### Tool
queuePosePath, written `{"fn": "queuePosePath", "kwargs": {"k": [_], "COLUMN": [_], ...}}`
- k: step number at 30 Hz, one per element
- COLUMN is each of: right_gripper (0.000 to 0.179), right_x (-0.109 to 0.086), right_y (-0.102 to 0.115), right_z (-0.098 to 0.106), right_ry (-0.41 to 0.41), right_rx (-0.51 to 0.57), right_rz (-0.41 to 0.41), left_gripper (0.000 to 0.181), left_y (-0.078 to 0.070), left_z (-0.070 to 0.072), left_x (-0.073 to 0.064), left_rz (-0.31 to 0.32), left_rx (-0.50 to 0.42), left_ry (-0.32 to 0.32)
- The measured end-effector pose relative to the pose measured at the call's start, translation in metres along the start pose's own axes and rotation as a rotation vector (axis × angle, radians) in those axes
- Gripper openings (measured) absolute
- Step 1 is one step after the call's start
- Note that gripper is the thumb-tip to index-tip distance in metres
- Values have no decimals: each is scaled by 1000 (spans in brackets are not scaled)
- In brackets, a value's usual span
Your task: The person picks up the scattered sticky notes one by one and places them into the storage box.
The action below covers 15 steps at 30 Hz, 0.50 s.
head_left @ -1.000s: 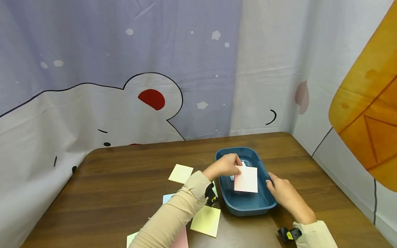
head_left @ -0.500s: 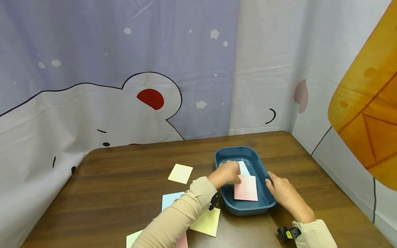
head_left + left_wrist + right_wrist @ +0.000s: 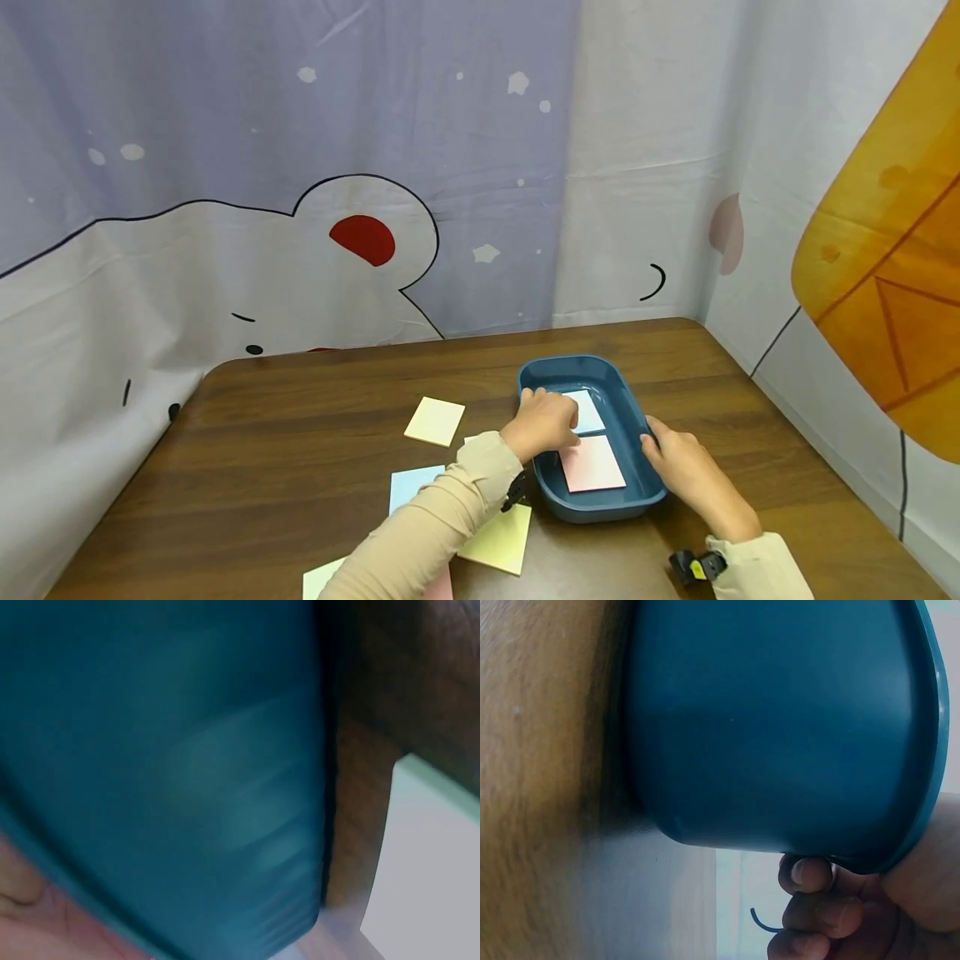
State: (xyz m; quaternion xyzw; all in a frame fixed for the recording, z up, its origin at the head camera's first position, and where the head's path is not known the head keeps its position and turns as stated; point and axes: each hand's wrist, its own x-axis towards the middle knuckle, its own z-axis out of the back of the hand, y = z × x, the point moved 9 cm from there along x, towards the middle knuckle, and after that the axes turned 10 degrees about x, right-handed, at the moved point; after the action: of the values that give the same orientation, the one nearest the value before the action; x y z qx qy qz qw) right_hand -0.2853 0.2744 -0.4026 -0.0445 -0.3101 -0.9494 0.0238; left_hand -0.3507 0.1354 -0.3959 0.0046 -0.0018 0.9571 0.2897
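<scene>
In the head view my left hand (image 3: 542, 423) reaches over the near-left rim of a blue plastic bin (image 3: 633, 467). Its fingertips are right at the upper corner of a pink sticky-note pad (image 3: 594, 467), which lies flat in the bin. A pale blue pad (image 3: 587, 410) lies behind the pink one, partly hidden by the hand. My right hand (image 3: 686, 462) grips the bin's right rim, thumb on top. In the right wrist view the curled fingers (image 3: 821, 915) sit under the rim, against the outer wall.
A cream pad (image 3: 435, 421) lies left of the bin on the wooden table (image 3: 300, 433). Nearer the front are a yellow pad (image 3: 498, 540), a light blue pad (image 3: 412, 483) and a pale green pad (image 3: 321, 577), partly under the left sleeve (image 3: 420, 533). A printed curtain (image 3: 487, 150) hangs behind.
My left hand has lowered the pink pad into the bin, where it now lies flat. The fingers have loosened from it. The right hand has stayed on the rim.
</scene>
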Motion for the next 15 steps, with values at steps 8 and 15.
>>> {"fn": "queuePosePath", "kwargs": {"k": [8, 15], "right_gripper": [44, 44], "right_x": [-1, 0], "right_y": [0, 1], "right_z": [-1, -1], "right_ry": [-1, 10], "right_rx": [-4, -5], "right_rz": [15, 8], "left_gripper": [16, 22], "left_y": [15, 38], "left_z": [17, 34], "left_x": [-7, -14], "left_rz": [-1, 26], "left_rx": [-49, -108], "left_ry": [-25, -52]}}
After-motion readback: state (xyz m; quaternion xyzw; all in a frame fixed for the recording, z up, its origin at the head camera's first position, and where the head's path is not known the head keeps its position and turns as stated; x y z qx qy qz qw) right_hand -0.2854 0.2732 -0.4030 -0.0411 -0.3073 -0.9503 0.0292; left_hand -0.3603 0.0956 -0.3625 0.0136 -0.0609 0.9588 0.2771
